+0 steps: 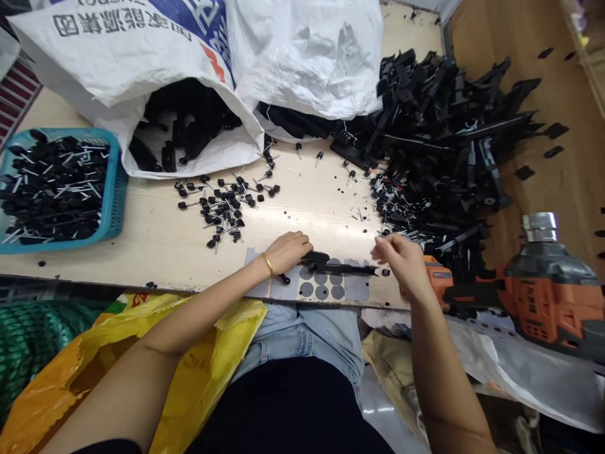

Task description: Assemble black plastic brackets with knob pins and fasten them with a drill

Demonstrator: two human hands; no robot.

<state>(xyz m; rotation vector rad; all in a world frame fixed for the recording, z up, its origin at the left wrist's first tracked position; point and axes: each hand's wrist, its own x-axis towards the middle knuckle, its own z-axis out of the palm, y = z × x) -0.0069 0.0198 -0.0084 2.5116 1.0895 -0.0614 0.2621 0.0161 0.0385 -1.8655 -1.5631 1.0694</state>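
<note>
A long black plastic part [352, 270] lies across grey patches with round discs at the table's front edge. A shorter, wider black piece [317, 257] sits at its left end. My left hand [287, 250], with a gold bangle on the wrist, is closed over that left end, its fingertips partly hidden. Just beyond the other end, my right hand [401, 257] is raised with thumb and fingers pinched together. Whatever it may hold is too small to make out. A small black knob [283, 279] lies below my left wrist.
A teal basket [116, 189] at left holds many black-headed screws. More screws [224, 208] lie loose on the table [155, 214]. White woven sacks [94, 69] with black parts stand behind. At right are a heap of black parts [439, 139] and an orange power tool [543, 296].
</note>
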